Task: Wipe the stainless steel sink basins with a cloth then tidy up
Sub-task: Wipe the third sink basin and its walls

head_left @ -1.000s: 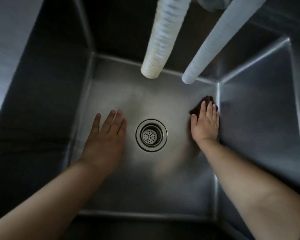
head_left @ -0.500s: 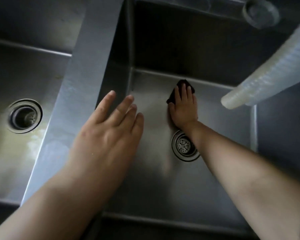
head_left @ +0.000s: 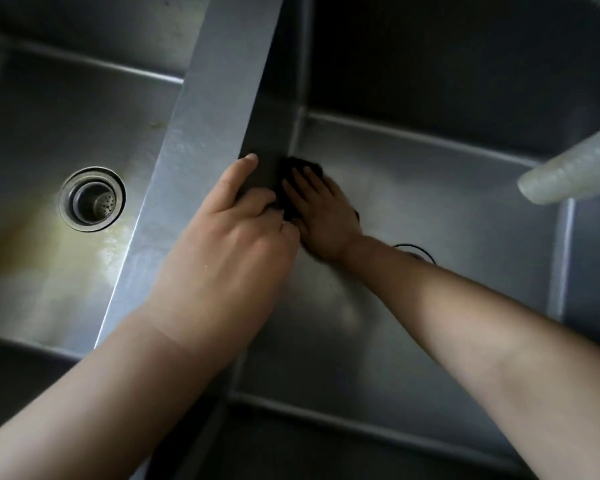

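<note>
Fingers (head_left: 310,183) of right hand (head_left: 321,216) flat, seemingly pressing cloth (head_left: 293,174).

Left grip (head_left: 236,233) fingers curled; right grip (head_left: 321,216) flat, fingers straight, forearm extended.

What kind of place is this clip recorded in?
Probably a commercial or utility kitchen wash station: a deep stainless steel right basin beside a stained left basin, split by a steel divider, with a ribbed white hose hanging above.

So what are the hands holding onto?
The right hand presses flat on the dark cloth; the left hand grips the divider edge.
</note>
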### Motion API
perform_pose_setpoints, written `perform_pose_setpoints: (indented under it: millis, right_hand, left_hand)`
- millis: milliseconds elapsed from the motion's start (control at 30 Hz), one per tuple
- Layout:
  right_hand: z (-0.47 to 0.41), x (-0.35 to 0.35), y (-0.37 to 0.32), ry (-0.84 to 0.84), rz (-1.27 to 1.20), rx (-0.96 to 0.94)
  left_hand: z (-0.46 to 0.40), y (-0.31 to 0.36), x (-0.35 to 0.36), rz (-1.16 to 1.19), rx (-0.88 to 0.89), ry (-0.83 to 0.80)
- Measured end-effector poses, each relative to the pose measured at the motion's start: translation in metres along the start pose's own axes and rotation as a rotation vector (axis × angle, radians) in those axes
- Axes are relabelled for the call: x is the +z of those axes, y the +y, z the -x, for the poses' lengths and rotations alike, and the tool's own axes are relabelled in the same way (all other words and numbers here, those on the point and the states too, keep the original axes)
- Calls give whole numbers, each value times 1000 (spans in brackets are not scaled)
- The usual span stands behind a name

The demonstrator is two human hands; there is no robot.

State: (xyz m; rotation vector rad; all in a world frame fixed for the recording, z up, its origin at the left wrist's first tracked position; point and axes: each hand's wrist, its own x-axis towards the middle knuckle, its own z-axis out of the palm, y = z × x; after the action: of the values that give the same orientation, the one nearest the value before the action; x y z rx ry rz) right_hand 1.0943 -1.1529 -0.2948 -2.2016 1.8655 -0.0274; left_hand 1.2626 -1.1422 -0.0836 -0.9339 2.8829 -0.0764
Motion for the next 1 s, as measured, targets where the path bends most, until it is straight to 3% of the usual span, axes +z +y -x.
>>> perform_pose_setpoints:
  millis: [100,300,433,533,633,833,1000]
  right_hand:
    - [46,15,-26,15,-48,-121]
    - [165,41,-70,-174,0,-446]
    - [217,45,-54,-216,95,-644]
    - [217,39,-38,-234,175,-691]
    - [191,27,-26,-190,181,-580]
    - [110,-7,38,-40,13,-102]
    - [68,-14,78,-26,19,277]
  left_hand:
    - [0,3,0,-53,3,32]
    - [5,12,0,-152,28,47]
    - [9,19,-7,-117,20,-13]
    - [18,36,-4,-54,25,-16]
    - [28,51,2,-10,40,-2]
    - [49,53,0,46,-51,-3]
    - [69,51,-6,61,-70,-35]
